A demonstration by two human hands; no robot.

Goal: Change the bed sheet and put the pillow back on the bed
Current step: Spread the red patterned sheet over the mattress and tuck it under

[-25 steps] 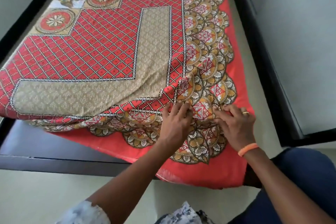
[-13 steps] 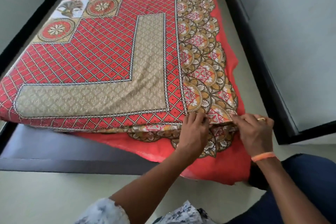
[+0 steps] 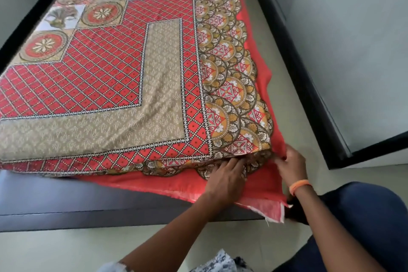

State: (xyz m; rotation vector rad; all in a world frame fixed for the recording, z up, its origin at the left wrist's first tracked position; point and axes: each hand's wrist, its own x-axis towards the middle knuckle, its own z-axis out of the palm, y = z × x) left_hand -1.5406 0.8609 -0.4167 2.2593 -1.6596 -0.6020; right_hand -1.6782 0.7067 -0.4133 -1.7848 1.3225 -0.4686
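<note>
A red and tan patterned bed sheet [image 3: 123, 86] covers the mattress, its orange-red border hanging loose over the near right corner. My left hand [image 3: 227, 176] presses flat fingers against the sheet at the mattress's lower edge, pushing the fabric inward. My right hand [image 3: 291, 165], with an orange wristband, pinches the loose red border at the corner. No pillow is in view.
The dark bed frame [image 3: 92, 207] sticks out in front of the mattress. A pale wall with a dark skirting [image 3: 309, 86] runs close along the bed's right side. My knee in blue trousers [image 3: 371, 223] is at the lower right, over light floor tiles.
The sheet corner has been drawn down over the mattress edge. Both hands slid down and to the right, from the top of the corner to its side.
</note>
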